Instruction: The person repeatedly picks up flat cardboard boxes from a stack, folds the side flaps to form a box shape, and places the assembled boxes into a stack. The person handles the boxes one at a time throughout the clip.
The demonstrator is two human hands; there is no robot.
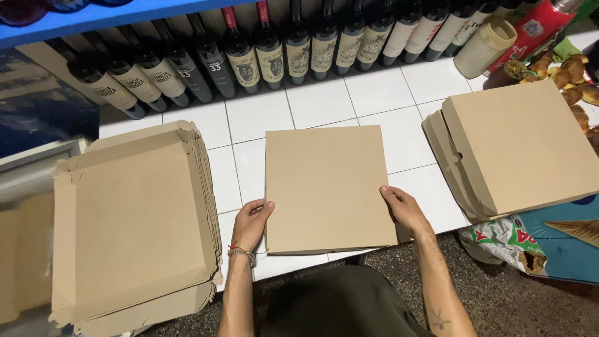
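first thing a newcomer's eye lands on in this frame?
Dead centre, the flat square brown cardboard box on the white tiled counter, with the left hand and right hand on its near corners. Next, the stack of unfolded brown cardboard blanks at left and the closed cardboard boxes at right. A row of dark glass wine bottles lines the back.

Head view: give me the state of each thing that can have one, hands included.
Middle box: closed, flat on the tiled counter.
Left hand: grip on the box's left edge.
Right hand: grip on its right edge.
Left stack of cardboard blanks: unfolded, piled flat.
Right stack of boxes: folded shut, stacked.
Wine bottles: upright in a row, capped.
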